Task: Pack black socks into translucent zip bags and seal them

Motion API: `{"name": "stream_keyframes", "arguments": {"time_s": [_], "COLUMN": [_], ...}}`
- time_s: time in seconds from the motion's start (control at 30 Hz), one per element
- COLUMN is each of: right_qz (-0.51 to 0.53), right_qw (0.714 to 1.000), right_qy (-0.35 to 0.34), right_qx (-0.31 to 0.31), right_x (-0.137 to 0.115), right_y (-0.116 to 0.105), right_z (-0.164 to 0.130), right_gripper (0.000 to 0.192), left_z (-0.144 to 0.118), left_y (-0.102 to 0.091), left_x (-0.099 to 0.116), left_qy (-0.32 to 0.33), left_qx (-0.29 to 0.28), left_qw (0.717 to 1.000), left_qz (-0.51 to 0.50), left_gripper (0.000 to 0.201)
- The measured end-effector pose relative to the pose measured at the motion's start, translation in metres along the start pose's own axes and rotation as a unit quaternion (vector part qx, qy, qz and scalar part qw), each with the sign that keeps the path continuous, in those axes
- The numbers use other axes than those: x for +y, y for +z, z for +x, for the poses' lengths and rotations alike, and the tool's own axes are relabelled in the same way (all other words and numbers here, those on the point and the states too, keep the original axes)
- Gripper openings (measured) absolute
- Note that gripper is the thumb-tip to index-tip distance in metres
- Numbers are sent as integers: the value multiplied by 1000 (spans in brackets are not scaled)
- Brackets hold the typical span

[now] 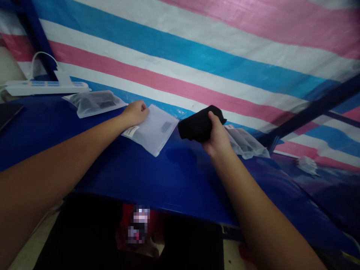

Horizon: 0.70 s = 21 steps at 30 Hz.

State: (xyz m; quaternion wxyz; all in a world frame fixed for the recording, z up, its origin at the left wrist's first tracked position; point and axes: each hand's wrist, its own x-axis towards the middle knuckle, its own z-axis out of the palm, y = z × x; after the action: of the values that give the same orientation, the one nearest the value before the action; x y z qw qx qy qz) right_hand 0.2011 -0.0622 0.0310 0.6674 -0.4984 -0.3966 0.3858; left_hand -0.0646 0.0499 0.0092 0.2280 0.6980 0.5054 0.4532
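A flat frosted zip bag (153, 129) with a white label and small printed text lies on the blue table. My left hand (137, 112) is closed at the bag's upper left edge, thumb and fingers pinching it. To the right, my right hand (218, 133) grips a black folded bundle (197, 124), which looks like soft cloth, and holds it a little above the table. The fingers under the bundle are hidden. Left of my left hand lies another frosted bag (97, 102) with something dark inside.
More frosted bags with dark contents (247, 142) lie behind my right wrist. A white power strip (47, 88) with a plugged-in cable sits at the back left of the blue table (112, 176). A striped plastic sheet (168, 56) hangs behind. A small clear packet (307, 165) lies far right.
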Motion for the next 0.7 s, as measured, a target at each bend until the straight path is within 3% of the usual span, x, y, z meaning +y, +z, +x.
{"name": "stream_keyframes", "arguments": {"time_s": [0.1,0.2,0.37,0.43,0.53,0.6,0.7], "right_qz": [-11,-29,-78,-84,-94,-100,-102], "right_qw": [1000,999,996,995,994,992,991], "right_qy": [28,27,-12,-30,-56,-73,-86], "right_qx": [-4,-16,-36,-36,-22,-18,-30], "right_x": [1,1,-1,-2,-2,-1,1], "right_y": [6,17,27,28,31,34,38], "right_z": [-7,-17,-30,-32,-35,-38,-42], "right_gripper": [62,61,62,62,60,58,54], "left_z": [2,-7,-46,-62,-75,-77,-74], "left_y": [-11,-11,16,27,35,36,36], "left_x": [1,22,68,80,87,87,84], "left_qy": [64,119,153,143,129,117,98], "left_qx": [22,26,-127,-176,-220,-215,-185], "left_qw": [996,992,974,955,941,944,952], "left_qz": [51,31,-106,-189,-225,-223,-221], "left_gripper": [17,17,27,36,58,67,62]}}
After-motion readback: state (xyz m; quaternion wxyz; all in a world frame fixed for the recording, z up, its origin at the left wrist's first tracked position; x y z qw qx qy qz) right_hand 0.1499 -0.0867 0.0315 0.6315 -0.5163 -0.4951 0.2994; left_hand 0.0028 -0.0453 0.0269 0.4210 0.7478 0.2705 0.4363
